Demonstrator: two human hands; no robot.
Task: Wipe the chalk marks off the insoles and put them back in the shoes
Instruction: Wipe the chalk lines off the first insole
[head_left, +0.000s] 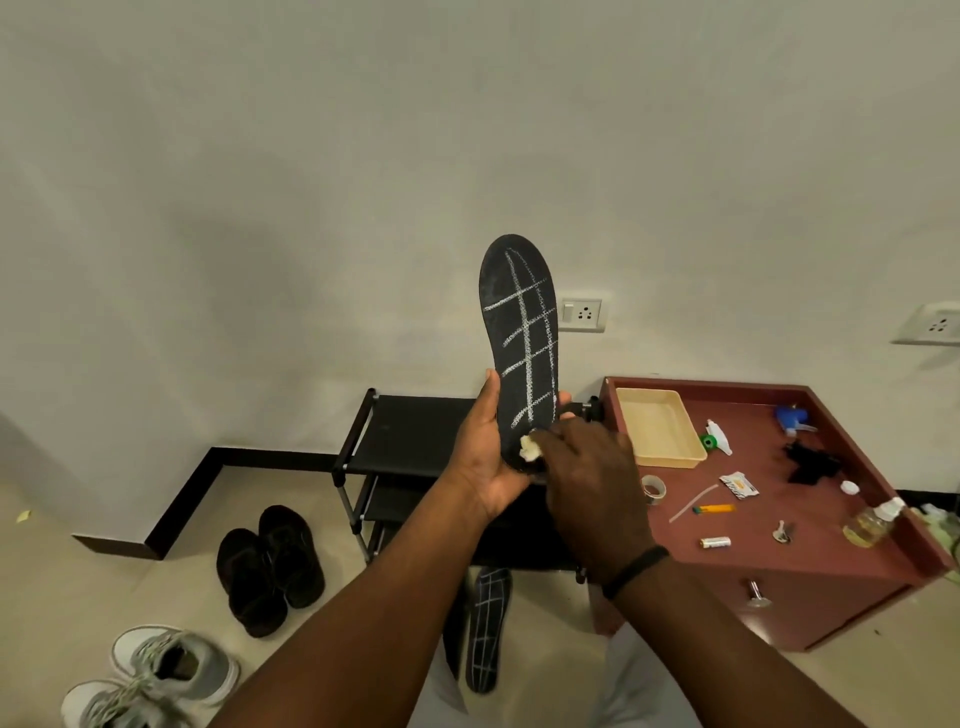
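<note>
Black rack (415, 436) behind both hands; red tabletop (769, 467) w/ tray (660, 431) beside right hand (592, 483). Left hand (488, 457) grips 1 black insole (522, 338) upright, white chalk grid on it. Right hand pinches a white wad (529, 448) against its heel. 2nd insole (485, 634) on floor below hands; 2 grey shoes (156, 675) well left.

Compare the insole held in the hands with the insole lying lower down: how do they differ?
The held insole stands upright, gripped by the left hand; the lower insole lies untouched. The right hand presses a white wad to the held one only. Both are black with chalk grids.
</note>
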